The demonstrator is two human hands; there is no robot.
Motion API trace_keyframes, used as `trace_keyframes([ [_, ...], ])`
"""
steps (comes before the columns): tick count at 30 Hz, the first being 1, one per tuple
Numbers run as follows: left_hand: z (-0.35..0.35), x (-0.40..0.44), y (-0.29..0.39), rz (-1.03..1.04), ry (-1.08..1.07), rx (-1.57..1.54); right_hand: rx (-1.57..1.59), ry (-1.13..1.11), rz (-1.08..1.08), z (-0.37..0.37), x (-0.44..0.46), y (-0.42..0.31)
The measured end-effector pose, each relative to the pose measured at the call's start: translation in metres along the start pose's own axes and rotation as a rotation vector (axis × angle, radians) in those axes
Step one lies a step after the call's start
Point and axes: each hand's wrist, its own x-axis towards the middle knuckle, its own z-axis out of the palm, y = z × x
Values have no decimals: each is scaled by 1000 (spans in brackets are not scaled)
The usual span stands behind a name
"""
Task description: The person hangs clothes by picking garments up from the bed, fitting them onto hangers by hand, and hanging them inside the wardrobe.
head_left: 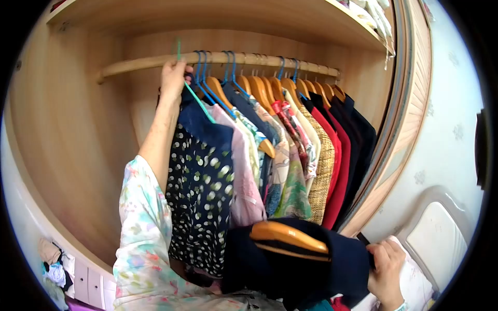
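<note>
My left hand [175, 78] is raised to the wooden rod [137, 65], its fingers closed around the neck of a thin green hanger [199, 102]. From that hanger falls a dark navy blouse [202, 192] with white and green spots. The hanger's tip sticks up above my fingers; whether it is hooked over the rod I cannot tell. Low in front of me, my right hand [386, 264] grips the edge of a navy garment [350, 264]. A wooden hanger [290, 234] sits inside that garment, its hook not visible.
Several garments on blue and wooden hangers crowd the rod, among them a pink shirt [244, 176] and a tan woven jacket [322, 166]. A shelf [207, 15] runs above. The sliding door [399, 140] stands at right, near a white headboard [438, 238]. Clothes [54, 264] lie low at left.
</note>
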Motion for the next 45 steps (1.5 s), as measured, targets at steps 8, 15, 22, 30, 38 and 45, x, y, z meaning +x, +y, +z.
trace_keyframes([
  [8,10,20,-21,-36,68,-153,-159,12,199,-45,-36,10],
  [15,-18,-1,-58,-137,191,-91,-200,252,431,-48,-55,20],
  [22,36,-85,33,547,128,559,-228,359,429,-50,-61,41],
  [30,187,-141,-8,717,-1028,895,-198,342,455,-49,-75,46],
  [38,193,-128,-10,845,-1176,1000,-175,424,562,-64,-111,77],
  [45,174,-123,-2,730,-1217,1080,-81,473,499,-54,-101,117],
])
